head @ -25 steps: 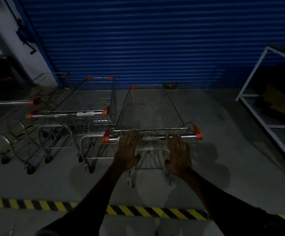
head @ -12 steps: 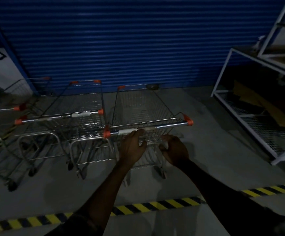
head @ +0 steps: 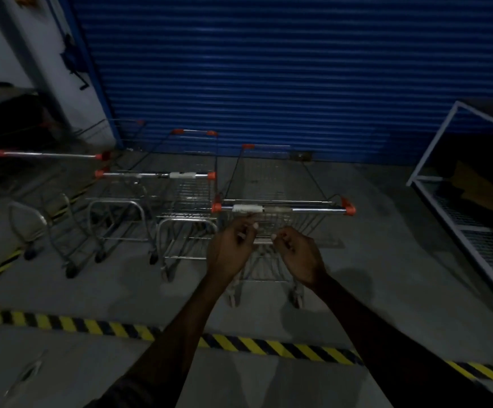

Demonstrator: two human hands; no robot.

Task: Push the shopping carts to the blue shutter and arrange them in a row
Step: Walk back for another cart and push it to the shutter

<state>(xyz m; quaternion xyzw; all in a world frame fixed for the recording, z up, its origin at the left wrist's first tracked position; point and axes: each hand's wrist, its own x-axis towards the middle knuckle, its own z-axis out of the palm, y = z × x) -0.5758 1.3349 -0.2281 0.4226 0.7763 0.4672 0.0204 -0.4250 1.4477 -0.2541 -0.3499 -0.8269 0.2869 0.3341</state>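
One blue shutter (head: 268,69): fills the far wall, straight ahead of both hands.
Three carts, row: left cart (head: 48,155), middle cart (head: 157,175) and right cart (head: 307,228) stand side by side, noses to the shutter and handles toward the person. The row is staggered, and the right cart's handle sits nearest the person.
Right cart, position: dead ahead of the hands, just beside the middle cart. Its nose is near the shutter's foot; contact cannot be told.
Right cart, long axis: runs away from the person toward the shutter, roughly square to it.
Handle bar (head: 312,211): lies crosswise, left to right, just beyond the fingertips.
Left hand (head: 230,248): fingers loosely curled, holding nothing. The tips are just under the bar's left part; touch unclear.
Right hand (head: 298,254): loosely curled, empty, a little lower, apart from the bar.
Nearer hand: left.
Judgement: this cart looks parked. Any squaring-up would be a push on the bar, along the long axis.
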